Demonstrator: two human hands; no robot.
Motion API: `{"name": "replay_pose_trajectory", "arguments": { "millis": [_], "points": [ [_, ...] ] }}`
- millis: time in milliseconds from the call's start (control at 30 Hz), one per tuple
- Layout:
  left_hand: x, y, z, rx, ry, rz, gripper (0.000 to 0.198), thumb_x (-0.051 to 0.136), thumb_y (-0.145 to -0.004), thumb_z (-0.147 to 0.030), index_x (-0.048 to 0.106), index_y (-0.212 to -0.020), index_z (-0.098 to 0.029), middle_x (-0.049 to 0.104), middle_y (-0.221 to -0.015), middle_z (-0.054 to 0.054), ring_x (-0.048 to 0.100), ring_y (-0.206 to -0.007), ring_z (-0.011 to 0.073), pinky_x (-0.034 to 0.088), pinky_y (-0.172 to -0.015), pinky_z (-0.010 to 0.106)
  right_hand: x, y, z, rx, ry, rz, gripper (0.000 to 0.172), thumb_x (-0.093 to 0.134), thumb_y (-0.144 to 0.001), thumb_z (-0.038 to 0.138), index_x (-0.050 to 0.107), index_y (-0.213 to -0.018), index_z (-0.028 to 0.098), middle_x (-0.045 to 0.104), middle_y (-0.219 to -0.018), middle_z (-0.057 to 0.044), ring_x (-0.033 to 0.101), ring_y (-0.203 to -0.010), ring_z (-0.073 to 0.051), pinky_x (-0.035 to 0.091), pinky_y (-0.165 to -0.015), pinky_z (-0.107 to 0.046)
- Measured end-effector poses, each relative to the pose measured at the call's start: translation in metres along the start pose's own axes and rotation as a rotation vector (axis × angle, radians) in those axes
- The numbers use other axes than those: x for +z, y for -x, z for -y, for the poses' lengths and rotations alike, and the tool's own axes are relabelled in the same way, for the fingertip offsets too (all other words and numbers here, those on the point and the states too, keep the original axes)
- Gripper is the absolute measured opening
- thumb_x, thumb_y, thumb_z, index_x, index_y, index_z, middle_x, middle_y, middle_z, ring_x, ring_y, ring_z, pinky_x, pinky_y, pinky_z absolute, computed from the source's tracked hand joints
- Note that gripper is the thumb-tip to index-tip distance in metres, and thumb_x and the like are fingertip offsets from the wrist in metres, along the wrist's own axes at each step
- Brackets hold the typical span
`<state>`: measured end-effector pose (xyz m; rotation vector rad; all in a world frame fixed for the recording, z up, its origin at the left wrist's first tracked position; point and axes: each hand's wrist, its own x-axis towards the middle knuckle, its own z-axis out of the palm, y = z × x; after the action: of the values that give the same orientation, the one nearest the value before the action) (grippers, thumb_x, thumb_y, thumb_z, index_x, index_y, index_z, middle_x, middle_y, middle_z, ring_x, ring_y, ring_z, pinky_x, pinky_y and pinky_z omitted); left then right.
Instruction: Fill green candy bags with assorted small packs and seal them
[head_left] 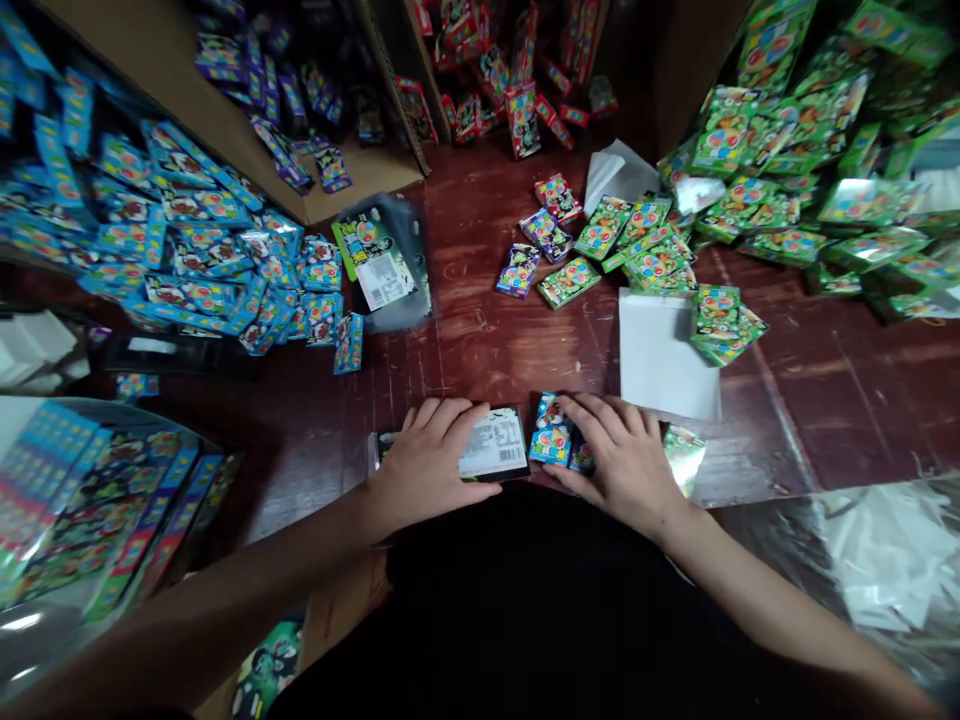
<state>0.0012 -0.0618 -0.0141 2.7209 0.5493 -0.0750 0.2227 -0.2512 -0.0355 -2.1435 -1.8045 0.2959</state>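
Note:
At the table's front edge, my left hand [431, 460] lies over a flat dark packet [493, 443] with a white barcode label. The fingers are on its top side and the thumb is along its near edge. To the right, my right hand [619, 455] closes around small candy boxes. A blue candy box [551, 430] shows between index finger and thumb, and a darker box is partly covered beneath the fingers. The blue box stands close beside the packet's right end. A shiny green-printed piece [684, 455] sticks out right of my right hand.
Blue boxes [202, 260] are heaped at left, green boxes [787, 200] at right. Cartons behind hold purple boxes [277, 90] and red boxes [517, 100]. Printed sleeves [382, 260] and a white sheet [664, 350] lie on the table [465, 350]. Filled packs [112, 500] stand lower left.

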Motion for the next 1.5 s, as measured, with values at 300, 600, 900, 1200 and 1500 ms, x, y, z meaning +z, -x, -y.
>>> {"name": "replay_pose_trajectory", "arguments": {
  "millis": [300, 600, 900, 1200, 1500],
  "points": [
    [0.004, -0.013, 0.008, 0.156, 0.036, 0.042, 0.096, 0.082, -0.070, -0.057, 0.043, -0.149, -0.018, 0.055, -0.136, 0.015, 0.047, -0.124, 0.0357, 0.038, -0.107, 0.052, -0.007, -0.013, -0.005, -0.239, -0.014, 0.157, 0.090, 0.055, -0.090, 0.070, 0.028, -0.159, 0.018, 0.043, -0.159, -0.014, 0.039, -0.141, -0.037, 0.028, -0.112, -0.058],
    [0.005, -0.020, 0.011, 0.170, -0.018, 0.050, 0.096, 0.077, -0.073, -0.062, 0.040, -0.152, -0.021, 0.054, -0.138, 0.016, 0.046, -0.124, 0.0383, 0.036, -0.104, 0.054, -0.030, 0.001, -0.035, -0.251, -0.048, 0.186, 0.071, 0.061, -0.091, 0.050, 0.040, -0.153, 0.021, 0.059, -0.145, -0.012, 0.045, -0.139, -0.034, 0.004, -0.122, -0.066],
    [0.004, -0.027, 0.010, 0.154, 0.069, 0.054, 0.095, 0.081, -0.068, -0.061, 0.044, -0.148, -0.024, 0.055, -0.135, 0.012, 0.048, -0.122, 0.0346, 0.037, -0.105, 0.051, -0.033, -0.022, -0.038, -0.266, -0.161, 0.161, 0.074, 0.068, -0.085, 0.051, 0.043, -0.151, 0.028, 0.062, -0.140, -0.007, 0.049, -0.134, -0.034, -0.005, -0.121, -0.071],
    [0.003, -0.032, -0.010, -0.023, -0.017, -0.173, 0.087, 0.081, -0.072, -0.056, 0.047, -0.145, -0.022, 0.054, -0.136, 0.014, 0.048, -0.121, 0.0363, 0.037, -0.103, 0.052, -0.030, -0.035, -0.017, -0.162, -0.060, 0.026, 0.067, 0.066, -0.088, 0.047, 0.046, -0.147, 0.023, 0.061, -0.140, -0.010, 0.051, -0.129, -0.035, -0.009, -0.120, -0.072],
    [0.005, -0.029, -0.011, -0.061, 0.000, -0.238, 0.086, 0.080, -0.075, -0.053, 0.043, -0.147, -0.024, 0.055, -0.135, 0.014, 0.049, -0.119, 0.0372, 0.038, -0.103, 0.055, -0.033, -0.039, -0.023, -0.181, -0.080, 0.008, 0.069, 0.065, -0.088, 0.046, 0.045, -0.149, 0.023, 0.060, -0.142, -0.011, 0.051, -0.131, -0.036, -0.007, -0.120, -0.073]
  ]
}}
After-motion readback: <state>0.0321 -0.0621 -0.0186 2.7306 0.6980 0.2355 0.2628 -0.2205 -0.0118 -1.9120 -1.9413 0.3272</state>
